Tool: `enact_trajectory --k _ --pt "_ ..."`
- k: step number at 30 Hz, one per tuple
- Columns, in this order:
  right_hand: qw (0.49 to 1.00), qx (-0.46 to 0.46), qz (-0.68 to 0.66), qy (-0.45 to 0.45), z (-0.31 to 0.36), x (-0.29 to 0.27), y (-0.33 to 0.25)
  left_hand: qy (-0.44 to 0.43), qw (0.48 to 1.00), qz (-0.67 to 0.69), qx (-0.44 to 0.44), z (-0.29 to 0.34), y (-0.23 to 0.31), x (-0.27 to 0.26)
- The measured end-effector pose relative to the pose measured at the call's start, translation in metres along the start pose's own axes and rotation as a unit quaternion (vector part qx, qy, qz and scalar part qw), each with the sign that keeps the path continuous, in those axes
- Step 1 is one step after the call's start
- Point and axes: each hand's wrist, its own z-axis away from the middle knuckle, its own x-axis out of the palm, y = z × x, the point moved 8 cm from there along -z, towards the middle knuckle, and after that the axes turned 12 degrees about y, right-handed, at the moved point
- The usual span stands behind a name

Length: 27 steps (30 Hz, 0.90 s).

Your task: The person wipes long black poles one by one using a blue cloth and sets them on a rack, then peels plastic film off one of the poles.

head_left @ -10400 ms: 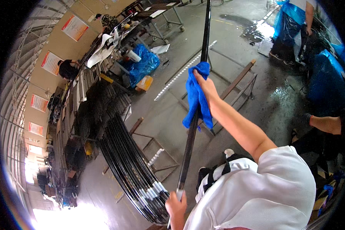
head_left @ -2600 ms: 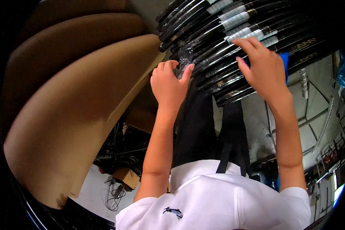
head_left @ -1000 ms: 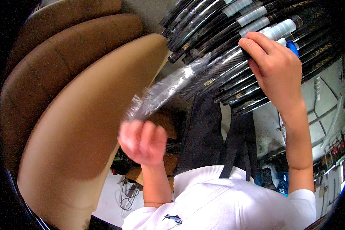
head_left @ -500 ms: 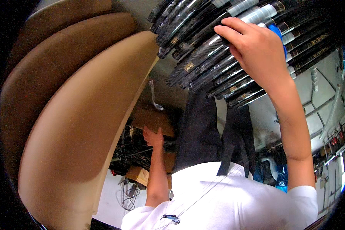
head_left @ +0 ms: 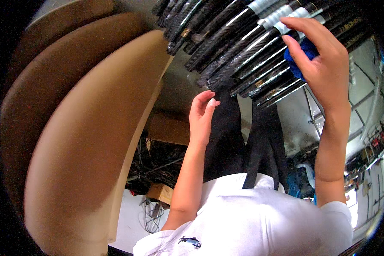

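Rods [head_left: 243, 51]: one black bunch, slanting across the upper middle; near ends staggered, facing lower left.
Bands [head_left: 274, 18]: pale, wrapped round several rods, the clearest just beyond the right fingertips.
Film [head_left: 254, 91]: glossy and clear on some rod ends, chiefly the lower ones; other ends show dark weave.
Left hand [head_left: 202, 117]: below the rod ends, near but apart; fingers half curled, narrow gap to the thumb, nothing seen in it.
Right hand [head_left: 329, 64]: over the lower rods; thumb and forefinger wide apart, closed on no rod. Contact with the rods — cannot be told.
Cloth [head_left: 308, 48]: blue, bunched under the right palm, held, by its place, in the lower fingers, themselves mostly hidden.
Done: bands in place on several rods; as a judgement, work is partway through the bunch.
Left over: rods lie together, no separate finished lot in sight — number handled, number remaining, both unknown. Whether the remaining film stays on cannot be told.
Surroundings: brown panels [head_left: 85, 128] at the left; box [head_left: 160, 193] below them, beside the left forearm.
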Motion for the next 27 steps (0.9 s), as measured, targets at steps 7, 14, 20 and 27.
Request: enact_trajectory --k 7,14,20,27 --pt "0.978 0.197 -0.037 0.063 0.066 -0.033 0.033 -0.056 0.997 -0.039 -0.045 0.008 -0.014 0.019" --pt "0.933 0.347 -0.074 0.064 0.150 -0.029 0.059 -0.068 0.993 -0.075 -0.067 0.018 -0.056 0.029" --pt "0.901 0.418 -0.111 0.045 0.218 -0.029 0.067 -0.087 0.990 -0.070 -0.086 0.042 -0.087 0.059" --pt "0.717 0.551 -0.427 -0.003 0.305 -0.009 0.049 -0.163 0.974 -0.048 -0.147 0.095 -0.100 0.085"
